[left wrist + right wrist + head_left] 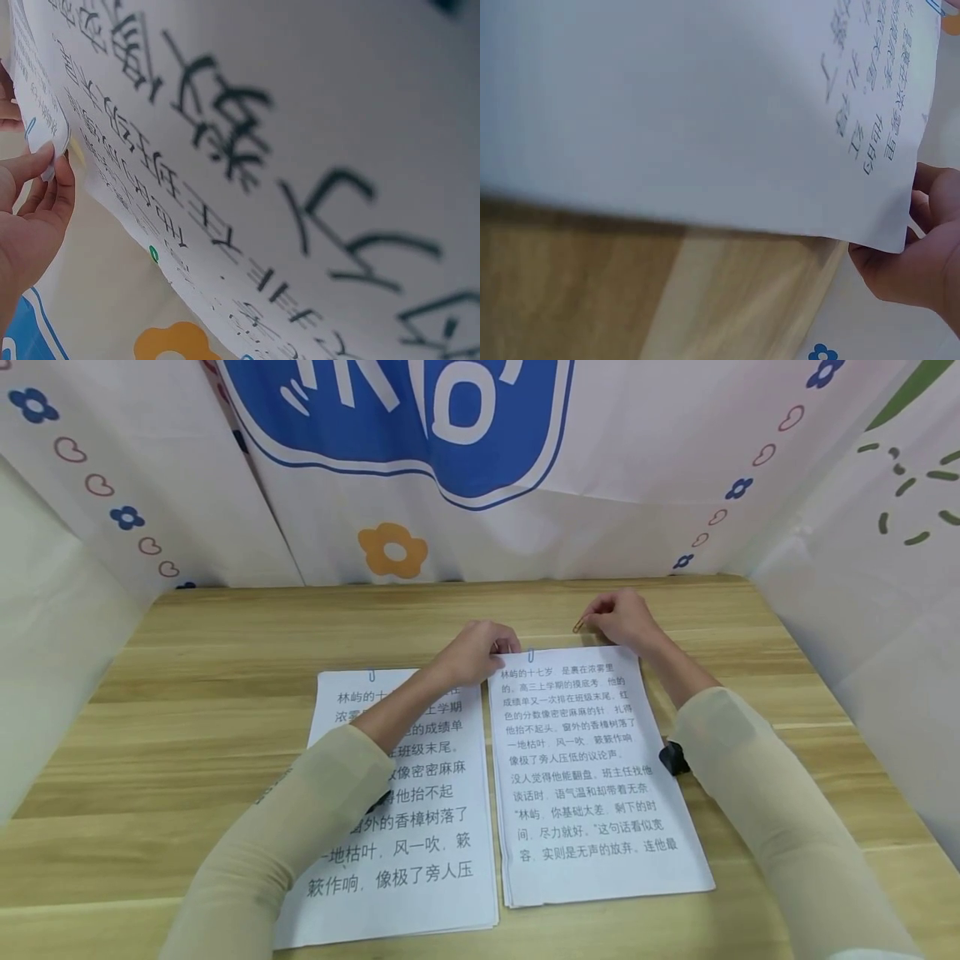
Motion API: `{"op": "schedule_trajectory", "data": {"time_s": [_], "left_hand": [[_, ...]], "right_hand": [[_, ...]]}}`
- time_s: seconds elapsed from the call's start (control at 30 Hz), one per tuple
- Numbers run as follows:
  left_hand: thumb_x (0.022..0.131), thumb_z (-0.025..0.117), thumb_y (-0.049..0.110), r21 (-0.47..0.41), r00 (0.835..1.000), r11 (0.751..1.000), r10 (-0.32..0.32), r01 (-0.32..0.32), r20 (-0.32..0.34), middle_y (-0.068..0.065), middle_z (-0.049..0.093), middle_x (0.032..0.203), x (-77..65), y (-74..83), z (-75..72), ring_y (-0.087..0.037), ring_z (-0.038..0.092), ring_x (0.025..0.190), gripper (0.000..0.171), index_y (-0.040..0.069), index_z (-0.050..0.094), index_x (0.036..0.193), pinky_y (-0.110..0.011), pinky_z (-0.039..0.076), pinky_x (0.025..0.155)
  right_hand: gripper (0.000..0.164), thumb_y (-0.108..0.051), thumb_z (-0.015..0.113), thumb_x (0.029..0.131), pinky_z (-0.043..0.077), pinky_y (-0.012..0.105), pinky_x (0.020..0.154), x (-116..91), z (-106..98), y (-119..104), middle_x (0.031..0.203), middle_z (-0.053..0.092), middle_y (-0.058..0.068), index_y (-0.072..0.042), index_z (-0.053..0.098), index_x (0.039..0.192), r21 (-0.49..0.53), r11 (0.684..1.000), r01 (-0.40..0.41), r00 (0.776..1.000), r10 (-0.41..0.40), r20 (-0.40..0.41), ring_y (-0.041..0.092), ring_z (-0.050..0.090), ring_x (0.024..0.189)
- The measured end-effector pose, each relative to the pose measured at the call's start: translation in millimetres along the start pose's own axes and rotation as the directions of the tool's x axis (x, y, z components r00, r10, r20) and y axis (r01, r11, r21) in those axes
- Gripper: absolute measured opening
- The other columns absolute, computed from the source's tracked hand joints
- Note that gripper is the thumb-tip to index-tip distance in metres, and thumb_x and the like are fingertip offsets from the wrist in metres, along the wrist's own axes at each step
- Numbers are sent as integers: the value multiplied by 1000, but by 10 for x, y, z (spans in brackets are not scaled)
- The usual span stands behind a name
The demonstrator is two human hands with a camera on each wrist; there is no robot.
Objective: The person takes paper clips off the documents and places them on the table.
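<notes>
Two stacks of printed paper lie side by side. My left hand (480, 652) pinches the top left corner of the right stack (585, 777); the left wrist view shows thumb and fingers on that corner (54, 150). A blue paper clip (530, 655) sits on this stack's top edge. Just beyond its top right corner, my right hand (621, 617) pinches a small orange paper clip (578, 625) between its fingertips. In the right wrist view the right hand (922, 247) is beside the paper corner, and its clip is hidden.
The left stack (420, 893) lies partly under my left forearm, a bluish-green clip (371, 676) on its top edge. Both stacks rest on a wooden table (187, 710). Behind it hangs a white printed cloth (600, 527), with more cloth at the sides.
</notes>
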State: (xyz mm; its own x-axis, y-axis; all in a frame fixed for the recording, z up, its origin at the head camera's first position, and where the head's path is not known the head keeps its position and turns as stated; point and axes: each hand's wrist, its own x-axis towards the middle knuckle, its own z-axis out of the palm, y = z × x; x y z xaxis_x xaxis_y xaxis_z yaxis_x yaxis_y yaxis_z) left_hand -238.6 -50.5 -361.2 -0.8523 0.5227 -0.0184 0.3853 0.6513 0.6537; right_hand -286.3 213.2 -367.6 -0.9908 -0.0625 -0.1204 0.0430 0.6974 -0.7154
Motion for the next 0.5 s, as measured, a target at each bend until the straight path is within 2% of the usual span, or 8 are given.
{"op": "schedule_trajectory", "data": {"time_s": [0.27, 0.5], "left_hand": [[92, 61, -16, -2, 1000, 1000, 5, -5, -4, -11, 66, 97, 4, 0, 1, -23, 61, 92, 27, -1, 73, 111, -29, 53, 83], [93, 60, -16, -12, 1000, 1000, -1, 1, 2, -11, 66, 99, -4, 18, -3, -23, 62, 93, 28, -1, 72, 113, -29, 54, 85]], "right_hand": [[17, -10, 62, 102, 47, 30, 77, 23, -6, 19, 111, 64, 17, 3, 71, 110, -35, 999, -22, 1000, 23, 3, 26, 56, 97], [17, -11, 63, 102, 48, 28, 72, 21, -23, 50, 108, 65, 16, 2, 72, 109, -53, 998, -38, 999, 39, 7, 23, 57, 91]]}}
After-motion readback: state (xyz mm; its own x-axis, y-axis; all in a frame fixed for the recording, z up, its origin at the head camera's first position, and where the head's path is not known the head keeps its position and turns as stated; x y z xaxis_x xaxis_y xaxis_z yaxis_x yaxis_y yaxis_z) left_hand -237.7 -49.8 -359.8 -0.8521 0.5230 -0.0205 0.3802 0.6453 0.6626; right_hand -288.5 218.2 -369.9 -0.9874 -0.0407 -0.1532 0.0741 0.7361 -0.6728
